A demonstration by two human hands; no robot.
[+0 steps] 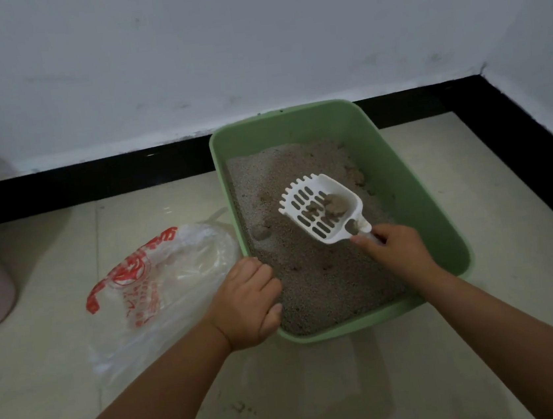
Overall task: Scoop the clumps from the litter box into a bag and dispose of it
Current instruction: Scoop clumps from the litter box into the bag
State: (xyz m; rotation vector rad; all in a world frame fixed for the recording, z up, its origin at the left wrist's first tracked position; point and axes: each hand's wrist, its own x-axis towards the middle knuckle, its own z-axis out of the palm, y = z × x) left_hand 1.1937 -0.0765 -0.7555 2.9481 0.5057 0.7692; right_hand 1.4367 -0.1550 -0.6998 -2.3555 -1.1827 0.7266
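Nearest, the left hand (249, 302) curls its grip over the near-left rim of the green litter box (412, 173), which sits on the tiled floor (81, 386). Just beyond, the right hand (395, 247) has its grip closed around the handle of a white slotted scoop (320, 209), held above the grey litter (321, 283) with several brown clumps (331, 206) lying in its bowl. Left of the box, a clear plastic bag (159, 284) with red print lies crumpled on the floor. Behind runs a black skirting (92, 182) under the pale wall (249, 40).
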